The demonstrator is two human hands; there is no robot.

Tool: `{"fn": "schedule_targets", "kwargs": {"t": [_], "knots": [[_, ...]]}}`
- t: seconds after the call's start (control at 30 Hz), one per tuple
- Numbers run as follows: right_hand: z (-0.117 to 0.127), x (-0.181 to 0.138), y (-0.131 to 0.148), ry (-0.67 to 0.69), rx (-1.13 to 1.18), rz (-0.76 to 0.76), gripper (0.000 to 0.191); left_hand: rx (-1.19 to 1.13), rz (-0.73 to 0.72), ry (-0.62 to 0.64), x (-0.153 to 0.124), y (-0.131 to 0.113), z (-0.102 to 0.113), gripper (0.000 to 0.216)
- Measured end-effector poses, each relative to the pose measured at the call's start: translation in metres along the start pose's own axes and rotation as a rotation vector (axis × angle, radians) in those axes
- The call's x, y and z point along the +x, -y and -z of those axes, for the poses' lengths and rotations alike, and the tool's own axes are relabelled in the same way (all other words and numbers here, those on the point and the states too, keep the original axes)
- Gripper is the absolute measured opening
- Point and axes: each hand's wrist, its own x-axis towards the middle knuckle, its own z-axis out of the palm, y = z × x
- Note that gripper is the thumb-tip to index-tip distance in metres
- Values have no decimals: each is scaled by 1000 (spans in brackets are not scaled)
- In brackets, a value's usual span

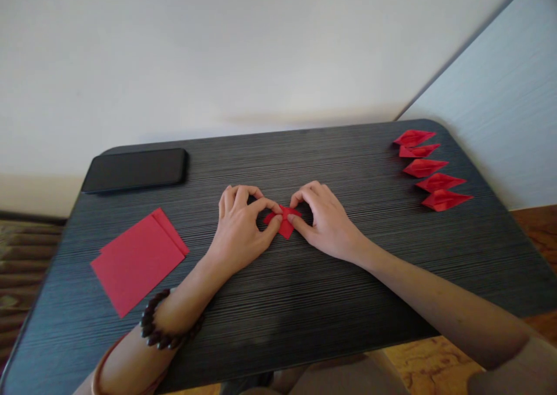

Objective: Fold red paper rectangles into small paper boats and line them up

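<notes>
A small folded red paper piece [285, 222] lies at the middle of the dark wood-grain table [304, 302]. My left hand [241, 224] pinches its left side with thumb and forefinger, the other fingers curled. My right hand [324, 218] pinches its right side the same way. Both hands rest on the tabletop. A dark bead bracelet [163, 325] sits on my left wrist.
A stack of flat red paper sheets [137, 258] lies at the left front. A black phone [136, 169] lies face down at the back left. Several finished folded red pieces [429, 171] sit in a row at the back right. Walls stand behind and to the right.
</notes>
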Motion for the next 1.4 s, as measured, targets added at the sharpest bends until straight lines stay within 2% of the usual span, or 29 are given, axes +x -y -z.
{"fn": "schedule_targets", "kwargs": {"t": [0.37,0.5,0.77,1.0,1.2,1.4], "knots": [[-3,1,5,-3,-34,-32,10,15,-20,58,0,1,1,16],[-1,1,0,6,26,-20,10,-14,-41,94,1,5,4,17],[7,4,-9,91,146,-1,21,-44,-102,181,3,13,10,23],[4,2,-9,58,129,8,19,-102,-146,108,-1,16,8,27],[1,1,-6,4,74,22,11,-53,-158,114,-1,17,8,29],[0,1,-7,18,59,15,11,-20,-206,139,-2,20,11,34]]}}
